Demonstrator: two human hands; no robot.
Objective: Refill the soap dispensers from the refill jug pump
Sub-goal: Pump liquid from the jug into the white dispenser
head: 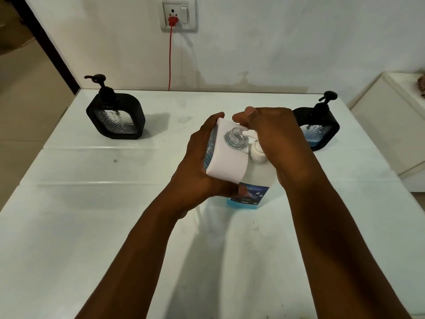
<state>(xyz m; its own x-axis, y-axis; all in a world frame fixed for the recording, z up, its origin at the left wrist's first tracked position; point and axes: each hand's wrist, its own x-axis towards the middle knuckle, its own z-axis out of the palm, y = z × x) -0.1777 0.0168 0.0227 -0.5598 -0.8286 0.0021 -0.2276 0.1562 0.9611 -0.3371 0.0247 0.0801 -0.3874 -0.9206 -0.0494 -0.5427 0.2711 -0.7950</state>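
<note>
Gripping white dispenser (226,155), left hand (202,166); right hand (273,134) presses jug pump (257,151); black dispensers (116,116) flank.

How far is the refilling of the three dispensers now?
Possibly done: the right black dispenser shows blue soap and has its pump on. In hand: the left hand holds the white dispenser, neck open under the spout; the right hand rests on the jug pump. Left: the left black dispenser looks empty.
</note>
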